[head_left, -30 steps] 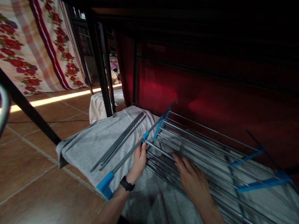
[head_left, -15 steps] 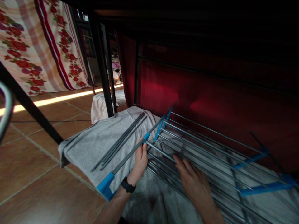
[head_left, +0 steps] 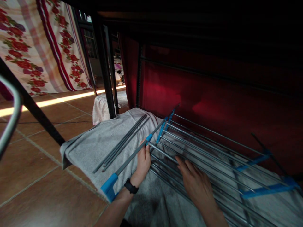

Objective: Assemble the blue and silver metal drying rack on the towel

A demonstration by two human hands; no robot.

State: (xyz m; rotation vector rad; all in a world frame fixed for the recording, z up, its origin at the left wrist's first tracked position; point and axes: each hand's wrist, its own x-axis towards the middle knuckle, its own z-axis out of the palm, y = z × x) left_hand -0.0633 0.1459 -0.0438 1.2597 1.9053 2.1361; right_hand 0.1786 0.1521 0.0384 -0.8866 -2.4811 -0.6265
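At the far left hangs a curtain (head_left: 35,47) with red flowers, over a floor (head_left: 35,176) of brown tiles. A grey towel (head_left: 94,145) lies spread on the floor, and on it lie loose grey rods (head_left: 123,143), side by side; I count three, but they are close together and it is hard to be sure. Just right of them is the side bar (head_left: 132,154) of a rack (head_left: 201,151), grey with a blue cap (head_left: 108,187) at its near end. The left hand (head_left: 143,162), with a black watch (head_left: 131,186) on the wrist, grips this bar beside a small blue joint (head_left: 148,138). The rack lies flat on the towel, before a red cloth wall (head_left: 213,94). It is made of many thin metal rods that run parallel to the right, about eight that I can count, held by blue plastic pieces; four such pieces show at the right side. The right hand (head_left: 194,183) lies open and flat, its fingers (head_left: 183,165) spread and resting on the metal rods, not closed on any of them.
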